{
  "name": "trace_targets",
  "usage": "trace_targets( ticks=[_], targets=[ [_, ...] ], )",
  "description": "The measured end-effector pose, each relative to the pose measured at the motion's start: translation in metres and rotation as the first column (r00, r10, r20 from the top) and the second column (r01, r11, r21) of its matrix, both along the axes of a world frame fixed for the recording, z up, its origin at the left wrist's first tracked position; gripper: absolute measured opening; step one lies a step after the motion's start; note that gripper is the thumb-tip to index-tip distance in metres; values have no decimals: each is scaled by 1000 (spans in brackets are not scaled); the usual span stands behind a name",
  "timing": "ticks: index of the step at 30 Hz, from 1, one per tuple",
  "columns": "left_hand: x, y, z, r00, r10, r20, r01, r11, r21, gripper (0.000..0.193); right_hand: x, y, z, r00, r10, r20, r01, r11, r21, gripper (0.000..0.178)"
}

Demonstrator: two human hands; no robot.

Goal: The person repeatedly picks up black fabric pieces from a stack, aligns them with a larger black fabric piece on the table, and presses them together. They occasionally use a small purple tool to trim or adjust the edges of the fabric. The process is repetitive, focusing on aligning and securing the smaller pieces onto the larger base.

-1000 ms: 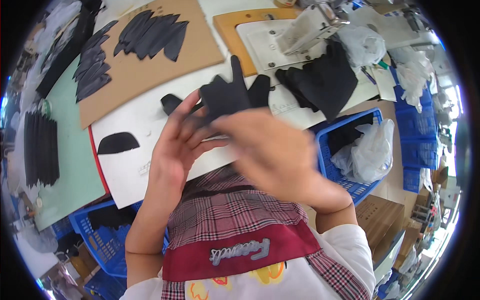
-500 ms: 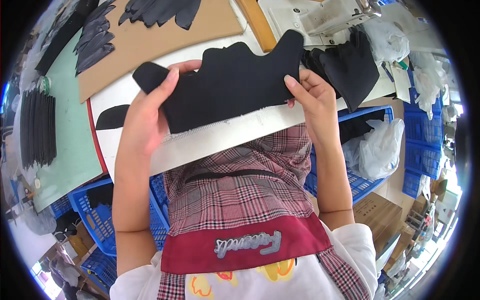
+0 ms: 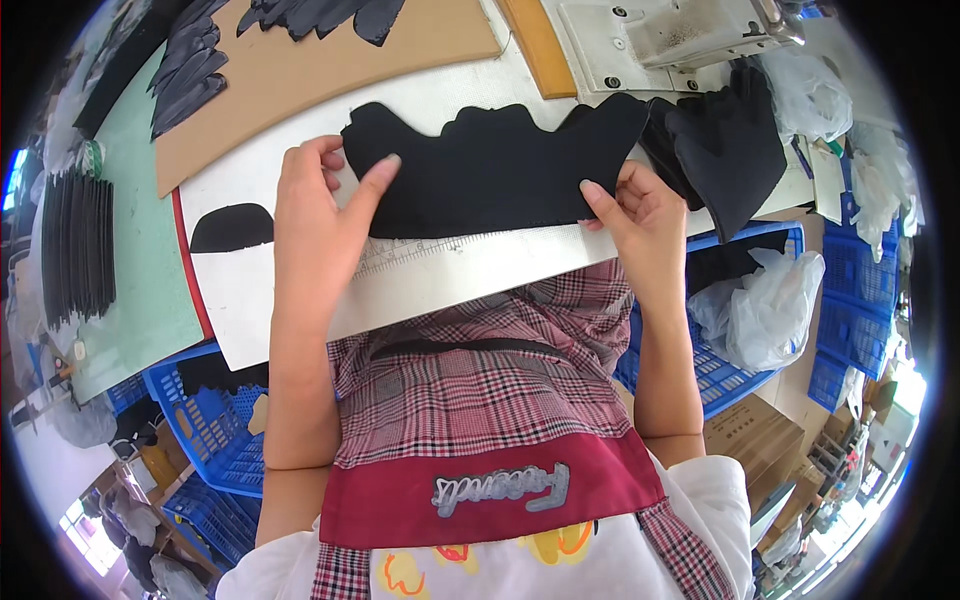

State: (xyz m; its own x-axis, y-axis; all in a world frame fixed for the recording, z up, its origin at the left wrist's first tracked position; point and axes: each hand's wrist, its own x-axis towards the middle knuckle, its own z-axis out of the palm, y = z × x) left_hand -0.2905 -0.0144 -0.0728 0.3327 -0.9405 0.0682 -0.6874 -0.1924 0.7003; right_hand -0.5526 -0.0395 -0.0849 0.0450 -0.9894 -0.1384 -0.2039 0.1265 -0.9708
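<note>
writing first: silver script lettering on the maroon band (image 3: pixel 420 497) of the plaid apron (image 3: pixel 480 400), plus fine graduations on the ruler strip (image 3: pixel 425 254) along the near part of the white table (image 3: pixel 255 315)

black cut piece (image 3: pixel 490 180) is over the table, lobed edge facing away, straight edge by the ruler strip; left hand (image 3: pixel 322 215) clamped on its left end, thumb on top; right hand (image 3: pixel 645 215) pinching the lower right corner

room: bare white between the piece and the table's front edge, more at the front left corner; tight on the right, black stack (image 3: pixel 735 155) just beside the piece; cardboard sheet (image 3: pixel 400 85) beyond, black half-oval (image 3: pixel 232 228) left of the left hand

vs half a second ago: straight edge sloped up to the right, now runs nearly level; left thumb sits closer to the right one
</note>
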Motion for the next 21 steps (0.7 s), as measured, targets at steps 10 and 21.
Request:
trace_targets(
  ticks=[10, 21],
  targets=[
    [1, 0, 7, 695, -274, -664, 95, 951, -293, 27, -2, 2, -9, 977, -74, -199, -13, 915, -403, 18],
    [0, 12, -11, 600, -271, -753, 69, 955, -288, 51, 14, -2, -9, 998, -69, 1, 65, 935, -348, 25]
  ],
)
